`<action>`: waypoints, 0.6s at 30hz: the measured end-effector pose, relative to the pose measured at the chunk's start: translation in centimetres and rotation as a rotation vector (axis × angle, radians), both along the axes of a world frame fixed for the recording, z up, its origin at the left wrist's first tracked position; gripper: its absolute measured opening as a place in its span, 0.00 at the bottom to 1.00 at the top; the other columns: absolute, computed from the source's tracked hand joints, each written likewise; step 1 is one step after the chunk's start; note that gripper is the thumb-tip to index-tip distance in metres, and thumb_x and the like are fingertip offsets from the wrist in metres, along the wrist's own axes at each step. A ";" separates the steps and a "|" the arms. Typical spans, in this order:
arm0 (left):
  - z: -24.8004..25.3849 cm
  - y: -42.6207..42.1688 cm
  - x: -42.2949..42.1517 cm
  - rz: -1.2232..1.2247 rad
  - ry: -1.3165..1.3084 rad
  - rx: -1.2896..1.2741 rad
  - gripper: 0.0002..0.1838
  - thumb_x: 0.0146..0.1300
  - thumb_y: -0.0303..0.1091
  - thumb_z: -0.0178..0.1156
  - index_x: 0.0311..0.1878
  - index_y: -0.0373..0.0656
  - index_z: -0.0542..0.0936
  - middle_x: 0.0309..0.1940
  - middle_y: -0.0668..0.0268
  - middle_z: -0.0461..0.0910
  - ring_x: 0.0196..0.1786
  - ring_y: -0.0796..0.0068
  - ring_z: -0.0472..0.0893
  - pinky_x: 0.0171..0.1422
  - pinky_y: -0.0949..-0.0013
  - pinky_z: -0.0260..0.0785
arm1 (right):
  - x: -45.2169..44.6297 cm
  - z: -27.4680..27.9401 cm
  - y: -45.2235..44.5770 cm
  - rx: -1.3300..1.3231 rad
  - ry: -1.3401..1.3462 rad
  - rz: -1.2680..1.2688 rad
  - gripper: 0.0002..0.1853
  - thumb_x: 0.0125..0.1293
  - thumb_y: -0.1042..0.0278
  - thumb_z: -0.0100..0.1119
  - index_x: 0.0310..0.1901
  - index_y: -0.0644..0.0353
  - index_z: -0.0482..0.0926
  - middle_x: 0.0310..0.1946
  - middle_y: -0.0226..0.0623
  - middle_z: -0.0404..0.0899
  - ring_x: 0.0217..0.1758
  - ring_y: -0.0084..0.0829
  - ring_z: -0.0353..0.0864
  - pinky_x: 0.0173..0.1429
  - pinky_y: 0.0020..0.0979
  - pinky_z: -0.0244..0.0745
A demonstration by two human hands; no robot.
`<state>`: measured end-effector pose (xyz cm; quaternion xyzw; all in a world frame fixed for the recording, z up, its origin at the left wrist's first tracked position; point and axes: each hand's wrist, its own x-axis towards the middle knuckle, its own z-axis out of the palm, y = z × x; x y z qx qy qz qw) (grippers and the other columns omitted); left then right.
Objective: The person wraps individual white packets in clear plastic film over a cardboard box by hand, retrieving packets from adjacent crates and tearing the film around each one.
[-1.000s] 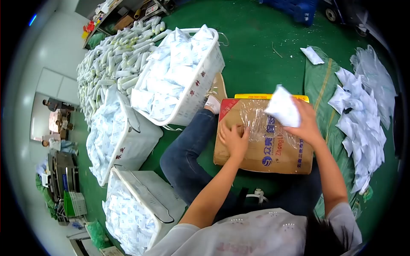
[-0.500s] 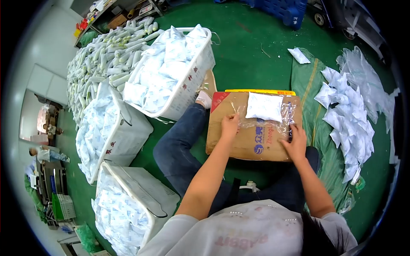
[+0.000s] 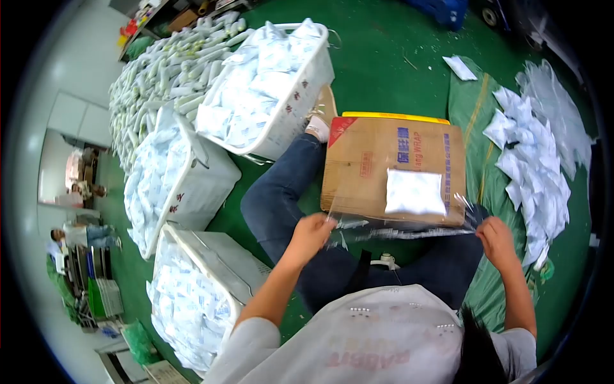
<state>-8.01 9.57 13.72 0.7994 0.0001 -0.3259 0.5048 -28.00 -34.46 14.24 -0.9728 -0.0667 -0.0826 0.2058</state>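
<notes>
A flat cardboard box (image 3: 364, 153) with blue and red print lies in front of me, above my legs. One white packet (image 3: 416, 191) rests on its near right part. Clear plastic film (image 3: 396, 232) is stretched across the box's near edge. My left hand (image 3: 311, 238) pinches the film's left corner, left of the box. At the right corner my right hand (image 3: 495, 240) has its fingers closed on the film as well. The film's far edge is hard to make out against the box.
Three white baskets (image 3: 291, 121) full of white packets stand at the left, beside a heap of wrapped long vegetables (image 3: 153, 89). On the right, a pile of white packets (image 3: 537, 166) lies on green sheeting (image 3: 470, 102). People (image 3: 83, 237) are in the left background.
The packet went from my right hand onto the box. Both hands moved toward my body and apart, drawing the film over the box's near edge.
</notes>
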 end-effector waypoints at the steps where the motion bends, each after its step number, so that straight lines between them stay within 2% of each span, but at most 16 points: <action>1: 1.4 0.3 -1.2 0.031 0.082 -0.021 0.10 0.70 0.32 0.61 0.38 0.34 0.83 0.20 0.70 0.76 0.22 0.82 0.72 0.25 0.73 0.61 | -0.8 1.4 0.4 0.007 -0.020 0.025 0.07 0.54 0.76 0.65 0.34 0.62 0.76 0.34 0.42 0.76 0.40 0.48 0.78 0.41 0.41 0.74; 4: 1.3 -2.5 -1.6 0.033 0.055 -0.318 0.09 0.71 0.31 0.59 0.41 0.34 0.83 0.27 0.69 0.78 0.31 0.82 0.76 0.37 0.75 0.67 | 2.1 2.7 2.8 -0.029 -0.166 0.091 0.08 0.55 0.74 0.65 0.36 0.62 0.77 0.38 0.42 0.78 0.42 0.48 0.78 0.43 0.42 0.74; 5: 0.9 -5.5 -1.2 0.037 -0.060 -0.372 0.09 0.72 0.31 0.58 0.44 0.35 0.83 0.38 0.67 0.81 0.45 0.80 0.77 0.52 0.74 0.68 | 4.4 1.8 3.5 -0.009 -0.180 0.056 0.08 0.56 0.73 0.66 0.37 0.62 0.77 0.42 0.43 0.78 0.45 0.50 0.77 0.46 0.44 0.74; 6: -0.7 -7.9 0.1 -0.074 -0.133 -0.370 0.11 0.73 0.32 0.57 0.48 0.34 0.83 0.45 0.68 0.81 0.50 0.79 0.77 0.59 0.73 0.67 | 7.7 1.1 4.5 0.048 -0.245 0.066 0.08 0.60 0.71 0.65 0.39 0.61 0.78 0.46 0.43 0.78 0.48 0.51 0.77 0.50 0.43 0.74; 7: -2.9 -11.3 0.9 -0.096 -0.137 -0.507 0.13 0.74 0.34 0.56 0.50 0.35 0.83 0.48 0.66 0.81 0.49 0.78 0.77 0.57 0.73 0.68 | 10.4 -1.1 4.6 0.253 -0.170 0.074 0.07 0.62 0.71 0.63 0.40 0.60 0.78 0.45 0.44 0.79 0.48 0.51 0.77 0.50 0.41 0.74; 8: -4.7 -14.4 1.8 -0.164 -0.118 -0.489 0.12 0.74 0.33 0.55 0.51 0.37 0.84 0.47 0.67 0.82 0.50 0.77 0.77 0.60 0.73 0.67 | 13.3 -3.9 5.4 0.457 -0.098 0.100 0.05 0.65 0.71 0.62 0.40 0.60 0.77 0.45 0.45 0.79 0.47 0.51 0.78 0.50 0.40 0.74; 9: -10.6 -16.5 3.5 -0.414 -0.034 -0.580 0.17 0.70 0.38 0.60 0.57 0.39 0.81 0.57 0.59 0.79 0.58 0.66 0.76 0.66 0.64 0.66 | 15.4 -7.3 5.4 0.552 0.053 0.068 0.05 0.66 0.71 0.60 0.39 0.61 0.76 0.39 0.46 0.79 0.42 0.46 0.79 0.48 0.37 0.74; 11: -9.7 -19.3 2.2 -0.703 -0.620 -0.105 0.52 0.48 0.57 0.75 0.72 0.40 0.66 0.76 0.42 0.53 0.78 0.39 0.52 0.79 0.46 0.49 | 18.2 -11.0 6.2 0.617 0.034 -0.132 0.07 0.66 0.70 0.61 0.36 0.64 0.75 0.32 0.45 0.77 0.36 0.40 0.78 0.44 0.35 0.73; 12: -7.5 -19.1 0.7 -0.659 -0.653 -0.069 0.64 0.42 0.60 0.77 0.78 0.40 0.56 0.77 0.39 0.49 0.80 0.38 0.47 0.81 0.44 0.42 | 18.9 -11.6 6.0 0.645 0.055 -0.219 0.10 0.65 0.68 0.63 0.34 0.67 0.76 0.28 0.44 0.75 0.33 0.36 0.75 0.41 0.34 0.72; 13: -9.9 -19.1 0.3 -0.751 -0.761 0.032 0.73 0.36 0.59 0.79 0.80 0.38 0.47 0.78 0.37 0.43 0.81 0.37 0.43 0.81 0.40 0.37 | 19.5 -11.2 6.4 0.688 -0.017 -0.162 0.09 0.65 0.70 0.63 0.33 0.68 0.78 0.27 0.42 0.76 0.31 0.33 0.73 0.39 0.33 0.71; 14: -9.5 -18.8 -0.1 -0.734 -0.932 0.132 0.62 0.40 0.54 0.79 0.76 0.36 0.58 0.75 0.38 0.55 0.78 0.39 0.54 0.79 0.44 0.46 | 19.6 -12.0 6.5 0.723 -0.017 -0.178 0.07 0.65 0.71 0.62 0.33 0.67 0.79 0.27 0.39 0.76 0.31 0.31 0.73 0.39 0.33 0.71; 16: -11.5 -22.2 1.6 -0.541 -0.734 0.159 0.26 0.60 0.39 0.58 0.60 0.36 0.72 0.58 0.43 0.70 0.63 0.47 0.69 0.67 0.49 0.61 | 20.7 -15.3 4.5 0.725 -0.029 -0.159 0.06 0.62 0.72 0.63 0.32 0.64 0.79 0.28 0.37 0.78 0.32 0.29 0.75 0.38 0.32 0.72; 17: -12.5 -23.8 2.5 -0.436 -0.643 0.166 0.15 0.69 0.32 0.48 0.51 0.36 0.78 0.49 0.46 0.77 0.55 0.51 0.76 0.60 0.52 0.68 | 21.8 -15.9 3.7 0.787 0.060 -0.137 0.05 0.61 0.72 0.66 0.33 0.64 0.81 0.32 0.38 0.82 0.34 0.27 0.78 0.43 0.29 0.75; 18: -11.6 -21.5 5.4 -0.368 -0.679 0.206 0.15 0.69 0.32 0.48 0.51 0.36 0.78 0.49 0.46 0.77 0.55 0.51 0.76 0.60 0.52 0.68 | 23.2 -17.2 2.6 0.752 0.098 -0.084 0.06 0.60 0.71 0.67 0.34 0.64 0.81 0.34 0.40 0.83 0.34 0.27 0.78 0.44 0.29 0.76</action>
